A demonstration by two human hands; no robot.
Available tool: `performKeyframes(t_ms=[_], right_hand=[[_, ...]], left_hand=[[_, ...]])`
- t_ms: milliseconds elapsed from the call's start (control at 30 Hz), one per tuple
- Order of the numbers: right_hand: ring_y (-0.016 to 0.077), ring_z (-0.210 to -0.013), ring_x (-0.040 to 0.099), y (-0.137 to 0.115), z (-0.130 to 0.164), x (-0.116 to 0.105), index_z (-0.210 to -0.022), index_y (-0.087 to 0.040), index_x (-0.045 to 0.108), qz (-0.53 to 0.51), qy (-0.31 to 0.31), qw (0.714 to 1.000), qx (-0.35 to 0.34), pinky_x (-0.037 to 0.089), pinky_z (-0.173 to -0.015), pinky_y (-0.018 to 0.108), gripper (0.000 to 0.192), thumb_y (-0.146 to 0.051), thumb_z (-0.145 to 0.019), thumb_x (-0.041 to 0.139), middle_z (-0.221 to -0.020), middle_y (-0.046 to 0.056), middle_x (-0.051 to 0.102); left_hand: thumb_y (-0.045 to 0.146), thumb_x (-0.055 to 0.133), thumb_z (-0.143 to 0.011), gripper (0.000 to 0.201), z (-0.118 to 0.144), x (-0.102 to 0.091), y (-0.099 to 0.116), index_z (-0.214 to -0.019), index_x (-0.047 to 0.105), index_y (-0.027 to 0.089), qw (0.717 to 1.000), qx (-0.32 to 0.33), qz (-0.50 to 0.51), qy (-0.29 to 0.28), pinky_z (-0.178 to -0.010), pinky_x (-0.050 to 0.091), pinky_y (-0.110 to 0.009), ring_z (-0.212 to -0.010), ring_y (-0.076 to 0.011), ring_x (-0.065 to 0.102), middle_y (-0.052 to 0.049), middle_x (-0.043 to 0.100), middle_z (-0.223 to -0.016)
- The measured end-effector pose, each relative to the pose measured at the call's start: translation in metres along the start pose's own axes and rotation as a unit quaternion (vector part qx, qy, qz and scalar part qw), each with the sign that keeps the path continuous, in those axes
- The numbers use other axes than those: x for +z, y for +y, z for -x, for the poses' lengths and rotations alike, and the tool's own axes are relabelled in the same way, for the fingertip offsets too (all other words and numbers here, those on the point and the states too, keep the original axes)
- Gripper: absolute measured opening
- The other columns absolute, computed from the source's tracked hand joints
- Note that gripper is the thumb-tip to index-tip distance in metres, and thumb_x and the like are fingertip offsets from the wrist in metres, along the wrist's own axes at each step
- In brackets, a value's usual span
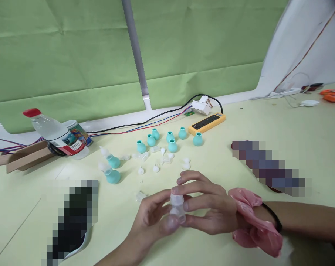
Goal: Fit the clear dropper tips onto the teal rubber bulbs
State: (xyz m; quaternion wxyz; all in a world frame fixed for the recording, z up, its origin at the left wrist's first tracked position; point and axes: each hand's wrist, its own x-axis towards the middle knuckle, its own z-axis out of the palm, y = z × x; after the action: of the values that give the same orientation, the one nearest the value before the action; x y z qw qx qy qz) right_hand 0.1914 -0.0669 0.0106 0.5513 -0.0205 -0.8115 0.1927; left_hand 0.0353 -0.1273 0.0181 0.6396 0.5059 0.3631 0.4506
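Both hands meet near the table's front edge around one small clear plastic piece (177, 205). My left hand (152, 218) pinches it from the left and below. My right hand (209, 207), with a pink scrunchie (253, 221) on its wrist, grips it from the right with fingers over its top. Beyond the hands lie several small white plastic parts (156, 162) scattered on the table. Behind those stand several teal rubber bulbs (171, 140). Two assembled pieces with teal bulbs and clear tips (110, 168) lie to the left.
A water bottle with a red cap (55, 135) lies at the left beside a can (78, 133) and a cardboard box (26, 157). A yellow power strip (207, 122) and cables sit by the green wall. Blurred patches cover spots at front left and right.
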Motion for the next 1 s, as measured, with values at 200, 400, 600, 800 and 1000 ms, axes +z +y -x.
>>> performKeyframes(t_ms=[200, 400, 600, 800, 1000], right_hand=[[0.0112, -0.079, 0.057, -0.001, 0.0, 0.0, -0.081, -0.015, 0.047, -0.004, -0.006, 1.0, -0.02, 0.047, -0.076, 0.028, 0.017, -0.012, -0.069, 0.059, -0.088, 0.009, 0.061], [0.0103, -0.077, 0.058, -0.003, 0.003, 0.001, -0.086, -0.016, 0.044, -0.029, -0.024, 0.999, -0.027, 0.047, -0.075, 0.027, 0.023, -0.011, -0.068, 0.059, -0.088, 0.009, 0.061], [0.0112, -0.079, 0.057, -0.002, 0.006, 0.001, -0.1, -0.022, 0.04, -0.045, -0.053, 0.998, 0.005, 0.044, -0.077, 0.029, 0.039, -0.015, -0.067, 0.061, -0.094, 0.006, 0.06], [0.0234, -0.112, 0.038, 0.019, -0.013, -0.015, -0.118, -0.022, 0.034, 0.03, -0.123, 0.986, 0.111, 0.033, -0.089, 0.04, 0.059, -0.038, -0.067, 0.059, -0.122, 0.011, 0.041], [0.0335, -0.121, 0.015, 0.076, -0.013, -0.015, -0.122, -0.035, 0.034, 0.236, -0.235, 0.879, 0.342, 0.025, -0.089, 0.053, 0.045, -0.05, -0.08, 0.033, -0.135, 0.004, 0.015]], left_hand=[[0.024, 0.061, -0.068, 0.026, 0.004, 0.012, 0.013, -0.092, 0.063, 0.015, 0.997, -0.052, 0.046, -0.035, -0.076, 0.04, -0.03, -0.079, -0.0182, 0.055, -0.007, 0.063, -0.082], [0.022, 0.068, -0.06, 0.024, 0.005, 0.011, 0.012, -0.082, 0.067, 0.014, 0.991, -0.092, 0.087, -0.035, -0.072, 0.04, -0.028, -0.074, -0.0167, 0.055, -0.006, 0.064, -0.074], [0.026, 0.063, -0.066, 0.021, 0.006, 0.009, 0.011, -0.083, 0.066, 0.014, 0.996, -0.064, 0.059, -0.032, -0.069, 0.041, -0.03, -0.072, -0.0178, 0.056, -0.008, 0.064, -0.077], [0.03, 0.06, -0.069, 0.019, 0.0, -0.002, 0.012, -0.077, 0.063, 0.013, 0.998, -0.039, -0.022, 0.05, -0.068, 0.039, -0.026, -0.071, -0.0154, 0.055, -0.007, 0.065, -0.074], [0.023, 0.067, -0.062, 0.039, -0.003, -0.005, 0.015, -0.097, 0.052, 0.016, 0.996, -0.07, -0.016, 0.047, -0.063, 0.042, -0.026, -0.065, -0.0139, 0.056, -0.006, 0.066, -0.073]])
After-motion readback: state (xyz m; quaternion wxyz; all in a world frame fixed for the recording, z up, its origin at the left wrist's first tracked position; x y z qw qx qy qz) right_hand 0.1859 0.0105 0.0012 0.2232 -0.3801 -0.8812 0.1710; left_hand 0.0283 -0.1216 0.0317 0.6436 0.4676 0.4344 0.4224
